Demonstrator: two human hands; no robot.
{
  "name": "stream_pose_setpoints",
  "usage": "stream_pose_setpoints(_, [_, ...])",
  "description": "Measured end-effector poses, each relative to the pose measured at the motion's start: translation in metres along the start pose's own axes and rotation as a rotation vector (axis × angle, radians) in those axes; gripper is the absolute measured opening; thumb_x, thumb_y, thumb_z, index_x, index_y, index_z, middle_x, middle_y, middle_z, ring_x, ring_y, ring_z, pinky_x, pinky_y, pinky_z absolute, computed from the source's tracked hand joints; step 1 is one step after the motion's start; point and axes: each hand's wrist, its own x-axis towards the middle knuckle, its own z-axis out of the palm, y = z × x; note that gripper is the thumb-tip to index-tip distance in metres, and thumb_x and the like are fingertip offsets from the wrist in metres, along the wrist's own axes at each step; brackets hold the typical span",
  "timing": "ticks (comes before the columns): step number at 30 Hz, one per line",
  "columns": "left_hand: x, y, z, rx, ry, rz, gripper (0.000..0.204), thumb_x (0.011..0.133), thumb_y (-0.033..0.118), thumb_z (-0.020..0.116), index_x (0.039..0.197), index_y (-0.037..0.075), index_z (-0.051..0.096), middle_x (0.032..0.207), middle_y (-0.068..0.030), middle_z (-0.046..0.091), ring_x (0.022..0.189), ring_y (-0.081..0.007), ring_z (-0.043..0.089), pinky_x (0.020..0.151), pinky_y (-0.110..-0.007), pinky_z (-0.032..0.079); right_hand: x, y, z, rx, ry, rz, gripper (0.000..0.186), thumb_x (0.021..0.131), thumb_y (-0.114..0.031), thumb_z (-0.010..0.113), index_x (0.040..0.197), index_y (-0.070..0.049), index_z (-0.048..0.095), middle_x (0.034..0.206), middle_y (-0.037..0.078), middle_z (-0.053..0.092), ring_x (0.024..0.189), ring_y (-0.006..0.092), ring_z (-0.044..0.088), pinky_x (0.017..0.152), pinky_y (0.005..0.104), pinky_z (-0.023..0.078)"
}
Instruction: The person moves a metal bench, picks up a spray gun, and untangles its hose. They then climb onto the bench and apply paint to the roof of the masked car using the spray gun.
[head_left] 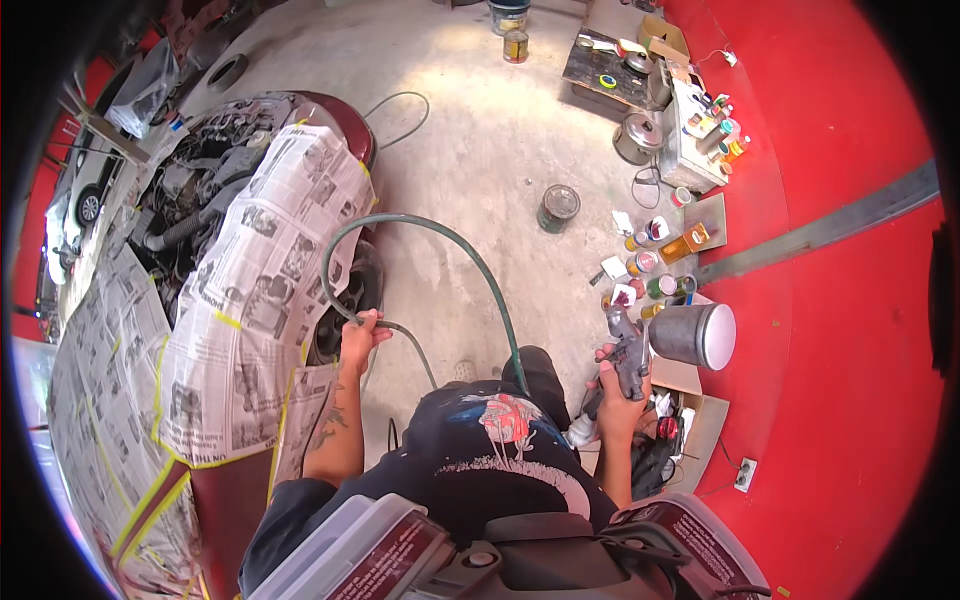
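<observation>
My left hand (360,345) is closed around a green air hose (474,262), beside the front wheel of a car. From that grip the hose loops up and over to the right, then drops toward my body. On the right, my right hand (617,392) grips a metal spray gun (628,352) by its handle. A grey cup (684,335) with a pale end is attached to the gun and lies tilted sideways. The fingers around the handle are partly hidden by the gun.
Newspaper (265,290) and yellow tape mask the dark red car, whose engine bay (185,215) is exposed. A paint bucket (558,208) stands on the concrete floor. Several cans and a bottle (686,242) line the red wall (840,120). Beyond them is a low black table (600,72).
</observation>
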Motion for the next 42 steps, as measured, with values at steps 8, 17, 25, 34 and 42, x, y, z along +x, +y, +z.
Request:
stream_pose_setpoints(8, [0.118, -0.016, 0.001, 0.423, 0.173, -0.331, 0.030, 0.089, 0.035, 0.058, 0.095, 0.006, 0.065, 0.066, -0.0076, 0.063, 0.051, -0.0172, 0.062, 0.042, -0.030, 0.047, 0.181, -0.001, 0.063, 0.016, 0.005, -0.017, 0.041, 0.086, -0.003, 0.059, 0.125, -0.003, 0.045, 0.105, 0.009, 0.062, 0.092, 0.0152, 0.063, 0.056, 0.0247, 0.055])
stream_pose_setpoints(17, [0.097, -0.009, 0.094, 0.571, 0.070, -0.354, 0.028, 0.092, 0.030, 0.052, 0.093, 0.005, 0.065, 0.072, -0.0079, 0.065, 0.053, -0.0161, 0.061, 0.048, -0.034, 0.048, 0.408, -0.051, 0.149, 0.015, -0.227, -0.016, 0.053, 0.084, 0.000, 0.058, 0.133, -0.003, 0.039, 0.107, 0.009, 0.059, 0.093, 0.0140, 0.060, 0.058, 0.0228, 0.055])
stream_pose_setpoints(25, [0.233, 0.003, 0.130, 0.500, -0.102, -0.381, 0.027, 0.090, 0.027, 0.057, 0.094, 0.001, 0.065, 0.073, -0.0105, 0.065, 0.060, -0.0176, 0.062, 0.054, -0.036, 0.049, 0.540, -0.032, 0.257, -0.063, -0.402, 0.070, 0.051, 0.082, 0.000, 0.059, 0.130, -0.004, 0.042, 0.105, 0.008, 0.060, 0.090, 0.0138, 0.061, 0.058, 0.0245, 0.055])
stream_pose_setpoints(34, [0.548, 0.221, 0.200, 0.962, -0.108, -0.053, 0.037, 0.083, 0.028, 0.065, 0.093, -0.008, 0.063, 0.067, -0.0137, 0.064, 0.057, -0.0158, 0.064, 0.053, -0.032, 0.051, 0.695, -0.051, 0.414, -0.062, -0.303, 0.015, 0.059, 0.082, 0.000, 0.059, 0.137, -0.005, 0.038, 0.104, 0.008, 0.059, 0.091, 0.0141, 0.059, 0.059, 0.0238, 0.053])
stream_pose_setpoints(42, [0.746, 0.428, 0.272, -0.081, 0.205, 0.110, 0.029, 0.088, 0.023, 0.063, 0.093, -0.005, 0.066, 0.079, -0.0112, 0.066, 0.064, -0.0159, 0.065, 0.057, -0.027, 0.054, 0.841, -0.060, 0.541, 0.004, -0.368, 0.034, 0.037, 0.084, -0.002, 0.059, 0.119, -0.006, 0.047, 0.104, 0.007, 0.060, 0.091, 0.0150, 0.062, 0.057, 0.0243, 0.055])
